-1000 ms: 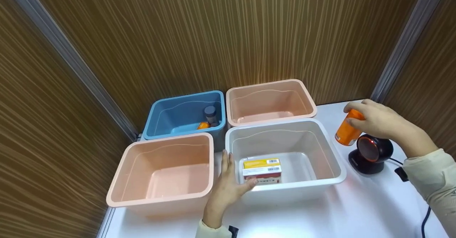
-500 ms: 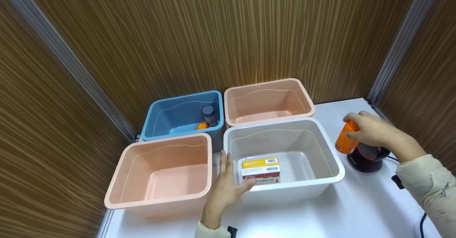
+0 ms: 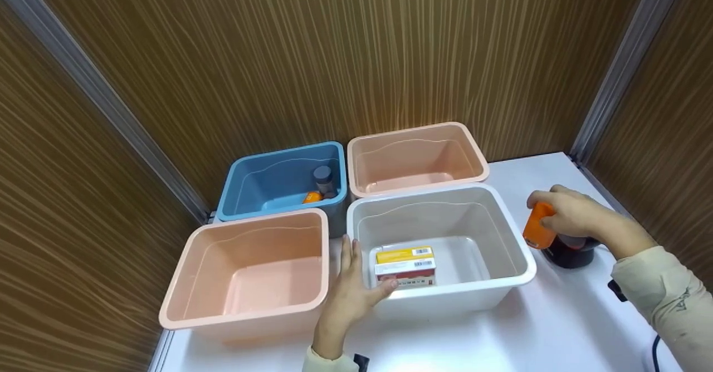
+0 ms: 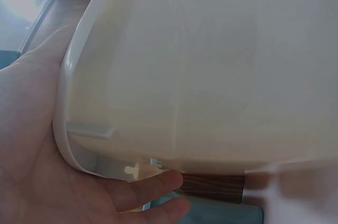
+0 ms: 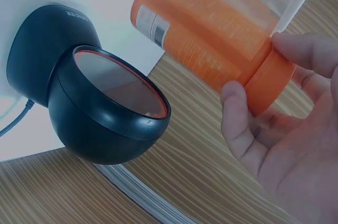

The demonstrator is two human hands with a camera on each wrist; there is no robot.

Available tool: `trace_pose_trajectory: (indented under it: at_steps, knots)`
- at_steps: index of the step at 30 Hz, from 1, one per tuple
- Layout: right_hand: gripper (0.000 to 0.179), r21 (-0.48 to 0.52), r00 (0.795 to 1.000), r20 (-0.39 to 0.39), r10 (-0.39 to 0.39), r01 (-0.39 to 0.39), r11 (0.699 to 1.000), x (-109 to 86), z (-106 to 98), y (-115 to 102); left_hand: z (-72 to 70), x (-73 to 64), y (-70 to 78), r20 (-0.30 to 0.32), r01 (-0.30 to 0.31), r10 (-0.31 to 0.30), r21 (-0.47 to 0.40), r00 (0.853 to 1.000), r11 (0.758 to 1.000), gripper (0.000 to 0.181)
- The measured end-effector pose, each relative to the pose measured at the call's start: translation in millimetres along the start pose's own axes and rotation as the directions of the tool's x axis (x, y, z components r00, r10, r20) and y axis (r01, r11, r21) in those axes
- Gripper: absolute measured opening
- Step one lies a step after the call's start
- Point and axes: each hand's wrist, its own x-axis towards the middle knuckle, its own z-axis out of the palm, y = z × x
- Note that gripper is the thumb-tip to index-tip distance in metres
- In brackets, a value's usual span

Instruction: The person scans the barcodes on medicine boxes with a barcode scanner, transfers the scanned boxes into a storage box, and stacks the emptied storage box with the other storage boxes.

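My right hand [image 3: 576,213] grips an orange bottle [image 3: 538,228] near its cap end, tilted in front of a black barcode scanner [image 3: 569,254]. In the right wrist view the fingers and thumb pinch the bottle [image 5: 200,36] at its orange cap, and its printed label with a barcode faces the round window of the scanner [image 5: 113,94]. My left hand [image 3: 346,302] rests at the near left corner of a white bin [image 3: 468,288], fingers extended along the outside and thumb at the front rim. Inside that bin lie a yellow box [image 3: 396,256] and a white-and-red box [image 3: 404,274].
A blue bin [image 3: 245,188] at the back left holds a dark-capped bottle [image 3: 323,178] and an orange item [image 3: 312,197]. Pink bins stand at the front left [image 3: 239,319] and back right [image 3: 473,155]. Wood-patterned walls [image 3: 356,54] enclose the white table [image 3: 535,333].
My right hand has brought the orange bottle down and slightly left, in front of the scanner, whose red light no longer shows. My left hand keeps its place at the white bin.
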Motion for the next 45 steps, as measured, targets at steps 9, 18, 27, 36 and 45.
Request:
trace_pose_trajectory:
  at_steps: [9,18,27,36,45]
  knots:
    - [0.023,-0.006,1.0,0.024,0.016,-0.016,1.0,-0.1,-2,-7,-0.4,-1.7,0.0,-0.009,-0.008,0.008,0.011,1.0,1.0,0.122]
    - [0.046,0.047,1.0,-0.016,0.022,-0.021,0.999,-0.4,-10,-8,0.5,0.0,-0.8,-0.012,-0.006,0.006,-0.009,1.0,1.0,0.121]
    - [0.038,-0.036,1.0,-0.017,-0.017,0.016,0.999,-0.5,-17,-9,0.8,-0.9,-0.8,-0.004,0.012,-0.012,-0.007,1.0,1.0,0.123]
    - [0.012,-0.062,0.998,-0.022,-0.054,0.053,0.997,0.9,-21,-12,0.6,-1.5,1.0,-0.004,0.012,-0.012,-0.014,1.0,1.0,0.122]
    - [0.033,-0.038,1.0,-0.011,-0.011,0.011,0.999,4.7,-18,-12,0.8,-2.2,1.2,-0.017,-0.012,0.012,-0.017,1.0,1.0,0.12]
